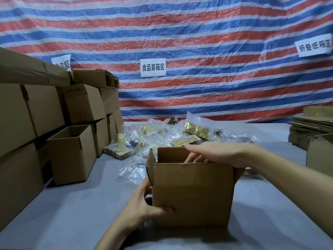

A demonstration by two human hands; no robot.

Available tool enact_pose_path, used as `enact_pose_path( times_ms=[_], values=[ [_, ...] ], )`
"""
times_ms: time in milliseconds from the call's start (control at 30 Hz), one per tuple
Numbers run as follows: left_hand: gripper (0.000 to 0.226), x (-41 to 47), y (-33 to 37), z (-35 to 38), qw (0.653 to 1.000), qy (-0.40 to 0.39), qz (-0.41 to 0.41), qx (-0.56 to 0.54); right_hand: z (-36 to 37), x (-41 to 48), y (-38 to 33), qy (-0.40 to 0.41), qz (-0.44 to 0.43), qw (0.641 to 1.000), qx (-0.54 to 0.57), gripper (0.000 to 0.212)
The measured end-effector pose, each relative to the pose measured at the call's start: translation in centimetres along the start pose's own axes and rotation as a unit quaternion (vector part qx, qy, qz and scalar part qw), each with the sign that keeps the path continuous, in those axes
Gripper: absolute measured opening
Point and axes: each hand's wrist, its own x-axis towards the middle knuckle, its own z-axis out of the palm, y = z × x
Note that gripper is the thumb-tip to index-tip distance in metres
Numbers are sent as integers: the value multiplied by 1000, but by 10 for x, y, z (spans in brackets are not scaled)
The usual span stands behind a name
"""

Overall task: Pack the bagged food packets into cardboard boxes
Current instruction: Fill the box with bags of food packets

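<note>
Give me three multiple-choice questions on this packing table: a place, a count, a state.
1. The pile of clear-bagged gold food packets lies where, relative to the brown cardboard box the left hand grips?
A. behind it
B. on top of it
C. in front of it
2. White paper signs on the red, blue and white striped tarp:
A. one
B. three
C. five
3. That box's top is:
A. taped shut
B. flattened
C. open
Answers: A, packets lie beyond its far wall; B, three sheets show; C, the right hand reaches inside.
</note>
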Motion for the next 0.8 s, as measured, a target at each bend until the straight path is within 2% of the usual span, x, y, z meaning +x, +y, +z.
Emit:
enact_pose_path(
  times_ms=[67, 100, 167, 233, 300, 467, 567, 633, 800],
  values=[
    [82, 0, -1, -1, 1000, 1, -1, -1, 2, -4, 6, 149, -112, 980, 70, 50],
    [82, 0, -2, -1, 1000, 1, -1, 0, 1, -8, 10, 235, -172, 952, 98, 47],
    [82, 0, -3, -1, 1000, 0, -1, 3, -7, -18, 22, 357, -261, 880, 173, 47],
    [80, -1, -3, -2, 1000, 2, 0, 8, -17, -21, 41, 457, -272, 822, 202, 47],
    [78, -1, -4, -2, 1000, 5, -2, 9, -24, -13, 71, 524, -209, 796, 219, 45],
    [78, -2, -2, -2, 1000, 9, -5, 9, 6, 16, 175, 542, 5, 797, 266, 29],
    [78, -4, 1, 0, 1000, 3, -3, 13, 17, 21, 222, 557, 90, 771, 295, 22],
    [84, -4, 4, 0, 1000, 5, -6, 12, 16, 21, 228, 553, 62, 759, 338, 15],
    [92, -7, 8, 2, 1000, 6, -13, 6, 20, 15, 214, 475, -27, 817, 326, 23]
  ],
)
